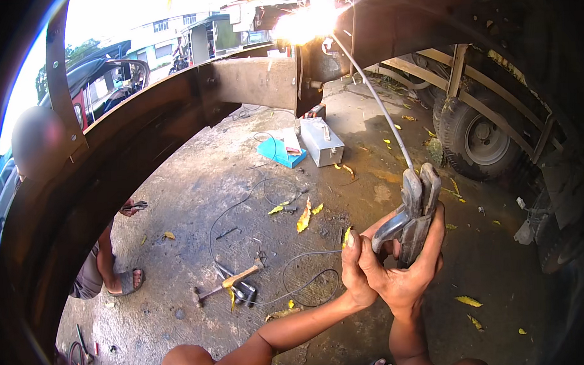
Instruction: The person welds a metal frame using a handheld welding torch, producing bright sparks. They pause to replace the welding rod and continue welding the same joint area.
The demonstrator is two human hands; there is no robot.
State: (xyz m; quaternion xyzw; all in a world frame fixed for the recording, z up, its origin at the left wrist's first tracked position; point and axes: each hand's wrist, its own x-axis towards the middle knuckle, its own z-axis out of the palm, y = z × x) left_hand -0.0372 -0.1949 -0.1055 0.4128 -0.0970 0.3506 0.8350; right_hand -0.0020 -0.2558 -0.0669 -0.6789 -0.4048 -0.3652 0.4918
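My right hand [410,286] is wrapped around a worn electrode holder [416,207], pointing upward. My left hand [357,273] is pressed against the right one, its fingers curled about the holder's lever side. Clamped in the holder's jaws, a long thin welding rod [380,104] slants up and to the left. Its far tip meets a bright arc [309,21] with sparks, at the underside of a rusty steel frame [329,60]. The glare hides the exact contact spot.
A curved steel beam [136,133] crosses the left; another person's sandalled foot [127,282] shows beyond it. On the wet concrete lie a hammer [244,274], cables, a grey metal box [323,141] and a blue case [279,154]. A truck wheel [483,137] stands at right.
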